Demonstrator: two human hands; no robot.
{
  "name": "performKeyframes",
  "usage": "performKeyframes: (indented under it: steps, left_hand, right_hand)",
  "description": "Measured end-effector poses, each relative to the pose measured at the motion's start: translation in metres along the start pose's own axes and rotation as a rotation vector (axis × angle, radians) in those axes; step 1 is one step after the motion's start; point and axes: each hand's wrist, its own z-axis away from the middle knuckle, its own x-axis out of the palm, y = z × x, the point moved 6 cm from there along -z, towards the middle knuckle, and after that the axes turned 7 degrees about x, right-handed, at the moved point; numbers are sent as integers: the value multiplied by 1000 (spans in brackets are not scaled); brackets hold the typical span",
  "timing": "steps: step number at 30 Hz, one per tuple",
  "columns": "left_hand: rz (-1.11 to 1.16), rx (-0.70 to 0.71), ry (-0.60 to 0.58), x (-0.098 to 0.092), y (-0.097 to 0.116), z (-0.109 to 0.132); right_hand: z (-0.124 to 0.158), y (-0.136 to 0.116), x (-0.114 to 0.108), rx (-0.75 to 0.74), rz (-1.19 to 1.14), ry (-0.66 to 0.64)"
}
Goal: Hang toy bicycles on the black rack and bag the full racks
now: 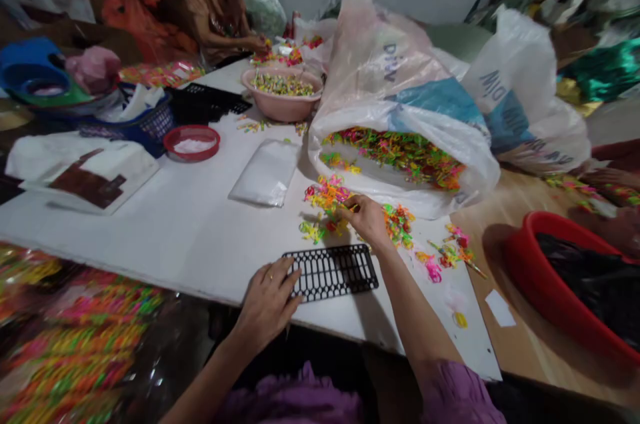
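Observation:
A black slotted plastic tray (333,272) lies near the table's front edge. My left hand (267,297) rests over its left end, with the fingers laid out on the slots. Beyond the tray, my right hand (367,219) reaches into a loose heap of small bright plastic pieces (327,192), thumb and fingers pinched together at the heap. What sits between those fingertips is too small to make out. More of the same pieces (399,224) lie just right of that hand. Behind them a large white plastic bag (400,196) opens toward me, full of similar pieces (400,154).
A stack of clear plastic sleeves (267,172) lies left of the bag. Farther back are a red dish (193,143) and a pink basin (283,104) of small items. A red tub (520,257) stands at right. Across the table another person's hands (257,44) handle colourful pieces.

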Motion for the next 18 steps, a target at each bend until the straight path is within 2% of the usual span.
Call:
performKeyframes:
  steps: [3,4,6,9,11,16,18]
  left_hand:
    - [32,-29,-12,-3,3,11]
    - [40,-29,-21,-2,5,14]
    - [39,-33,-38,1,9,20]
    - [10,-38,-60,4,12,22]
    - [-6,-30,-55,2,14,20]
    - [12,-17,5,2,9,17]
    - [19,-20,26,2,5,16]
  right_hand:
    - [55,-12,47,16,-378,-282]
    - [70,-17,62,20,-457,-336]
    - [90,-23,85,41,-558,-351]
    - [94,-31,103,45,-628,-287]
    - [90,-38,108,-8,-576,-269]
    - [89,-43,108,-234,-204,-252]
    - [93,-43,106,-277,-96,-271]
